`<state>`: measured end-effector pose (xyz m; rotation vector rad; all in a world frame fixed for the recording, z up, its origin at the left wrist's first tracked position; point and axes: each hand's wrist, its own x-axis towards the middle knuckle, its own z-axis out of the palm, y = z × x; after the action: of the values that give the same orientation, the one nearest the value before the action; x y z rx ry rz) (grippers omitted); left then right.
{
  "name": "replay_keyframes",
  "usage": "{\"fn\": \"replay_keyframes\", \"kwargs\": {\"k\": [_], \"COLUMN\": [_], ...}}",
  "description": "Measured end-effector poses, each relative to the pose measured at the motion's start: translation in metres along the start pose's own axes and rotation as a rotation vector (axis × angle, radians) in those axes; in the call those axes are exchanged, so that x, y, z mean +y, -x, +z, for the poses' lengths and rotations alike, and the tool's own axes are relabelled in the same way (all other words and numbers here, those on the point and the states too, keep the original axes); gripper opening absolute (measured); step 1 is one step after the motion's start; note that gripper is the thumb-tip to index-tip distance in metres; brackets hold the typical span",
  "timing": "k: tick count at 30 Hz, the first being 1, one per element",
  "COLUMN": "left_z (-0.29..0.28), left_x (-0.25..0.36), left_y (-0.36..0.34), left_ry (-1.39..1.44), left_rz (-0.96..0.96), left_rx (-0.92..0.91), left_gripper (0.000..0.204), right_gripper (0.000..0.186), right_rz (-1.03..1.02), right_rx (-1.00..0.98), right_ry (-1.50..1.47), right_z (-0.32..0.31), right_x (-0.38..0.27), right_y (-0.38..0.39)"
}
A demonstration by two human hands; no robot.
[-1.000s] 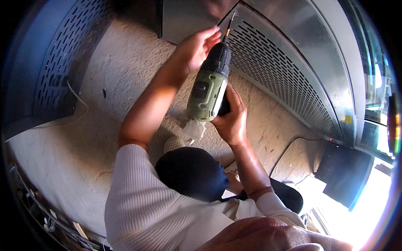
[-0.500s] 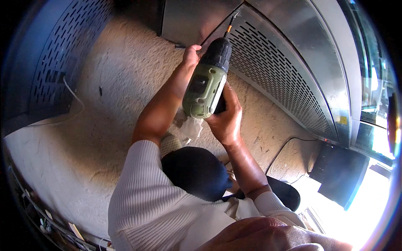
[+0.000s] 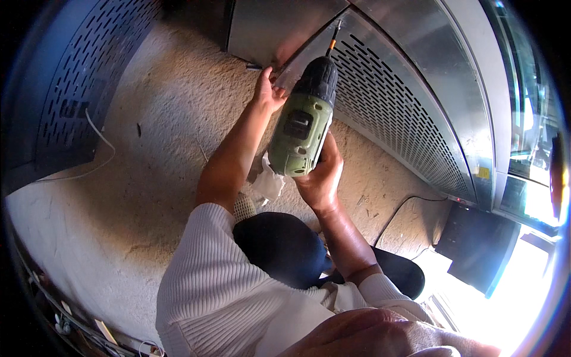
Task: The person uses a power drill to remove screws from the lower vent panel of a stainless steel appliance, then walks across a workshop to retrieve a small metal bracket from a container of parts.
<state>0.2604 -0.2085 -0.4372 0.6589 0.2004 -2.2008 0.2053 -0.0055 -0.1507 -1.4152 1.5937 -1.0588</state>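
A green and black cordless drill (image 3: 300, 128) is gripped from below by my right hand (image 3: 324, 172), which is closed around its handle. The handle is mostly hidden under the drill body. A long bit with an orange band (image 3: 332, 44) runs from the chuck to the upper corner of the slotted metal panel (image 3: 392, 98); whether its tip touches a screw there is hard to make out. My left hand (image 3: 269, 93) is beside the drill's chuck, near the panel's lower edge, with thumb and fingers apart and nothing visible in it.
A plain metal panel (image 3: 279, 30) adjoins the slotted one. At the left stands a dark slotted cabinet (image 3: 77, 89) with a white cord (image 3: 107, 141). A black cable (image 3: 395, 217) crosses the rough floor (image 3: 160, 149). Some crumpled white material (image 3: 269, 183) hangs near my knee (image 3: 279, 247).
The drill has shifted slightly right and down, its bit still at the panel's corner. My left hand has dropped back a little, and its fingers show more spread.
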Motion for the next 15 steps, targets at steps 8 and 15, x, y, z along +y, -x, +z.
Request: {"fn": "replay_keyframes", "kwargs": {"k": [8,15], "left_z": [0.019,0.069], "left_x": [0.002,0.021], "left_y": [0.032,0.066], "left_ry": [-0.518,-1.058], "left_rz": [0.176,0.616], "left_rx": [0.125,-0.023], "left_gripper": [0.062,0.023], "right_gripper": [0.076,0.077], "right_rz": [0.024,0.004], "right_rx": [-0.011,-0.005], "right_ry": [-0.005,0.031], "right_z": [-0.006,-0.010], "right_x": [-0.004,-0.001], "right_y": [0.002,0.000]}}
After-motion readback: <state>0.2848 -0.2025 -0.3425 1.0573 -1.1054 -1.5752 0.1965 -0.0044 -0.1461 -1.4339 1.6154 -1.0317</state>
